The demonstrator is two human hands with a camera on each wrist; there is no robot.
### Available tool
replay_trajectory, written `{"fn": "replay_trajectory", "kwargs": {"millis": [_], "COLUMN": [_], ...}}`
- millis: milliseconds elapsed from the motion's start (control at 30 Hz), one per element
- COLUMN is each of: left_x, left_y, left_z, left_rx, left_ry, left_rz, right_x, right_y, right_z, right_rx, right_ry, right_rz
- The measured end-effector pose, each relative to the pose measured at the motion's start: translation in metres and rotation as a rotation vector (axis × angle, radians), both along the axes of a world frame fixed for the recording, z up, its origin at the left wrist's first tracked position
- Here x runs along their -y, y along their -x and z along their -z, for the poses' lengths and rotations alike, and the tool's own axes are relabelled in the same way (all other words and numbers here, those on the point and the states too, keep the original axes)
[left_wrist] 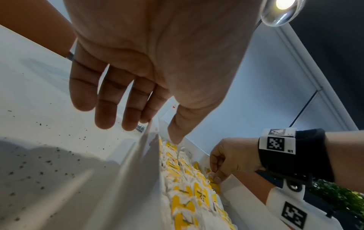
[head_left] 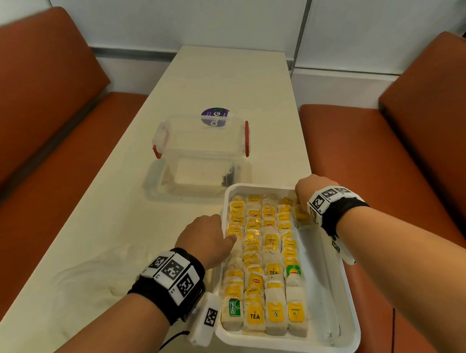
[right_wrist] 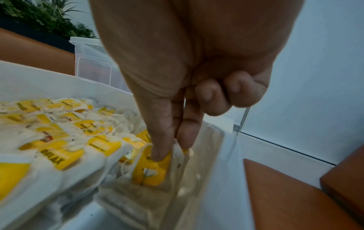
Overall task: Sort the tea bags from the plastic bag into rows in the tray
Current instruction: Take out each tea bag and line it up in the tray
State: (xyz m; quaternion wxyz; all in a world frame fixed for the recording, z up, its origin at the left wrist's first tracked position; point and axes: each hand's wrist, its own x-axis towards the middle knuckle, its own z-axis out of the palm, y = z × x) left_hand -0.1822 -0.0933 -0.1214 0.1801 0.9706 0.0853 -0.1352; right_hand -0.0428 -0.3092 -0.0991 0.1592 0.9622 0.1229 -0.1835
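Observation:
A white tray [head_left: 290, 348] at the table's near right edge holds several rows of tea bags [head_left: 271, 270], most with yellow tags. My left hand [head_left: 219, 232] rests at the tray's left rim [left_wrist: 138, 171], fingers [left_wrist: 106, 109] straight outside it, thumb tip touching the bags of the left row. At the tray's far right corner my right hand [head_left: 300, 196] pinches a yellow-tagged tea bag [right_wrist: 149, 171] between thumb and forefinger, beside the tray wall [right_wrist: 208, 171]. A crumpled clear plastic bag [head_left: 95, 274] lies flat on the table to the left.
A clear plastic box [head_left: 202, 148] with red latches stands just beyond the tray. Dark crumbs speck the cream table [head_left: 118, 212]. Orange benches [head_left: 377, 166] flank the table on both sides. The tray's right strip is bare.

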Motion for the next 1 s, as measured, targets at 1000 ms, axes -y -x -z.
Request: {"fn": "replay_trajectory", "kwargs": {"millis": [1000], "left_x": [0.004], "left_y": [-0.006], "left_z": [-0.006], "left_rx": [-0.081], "left_ry": [0.024], "left_rz": [-0.009], "right_x": [-0.009], "right_y": [0.01], "right_z": [0.015], "right_rx": [-0.181], "right_ry": [0.284], "right_rz": [-0.206]}}
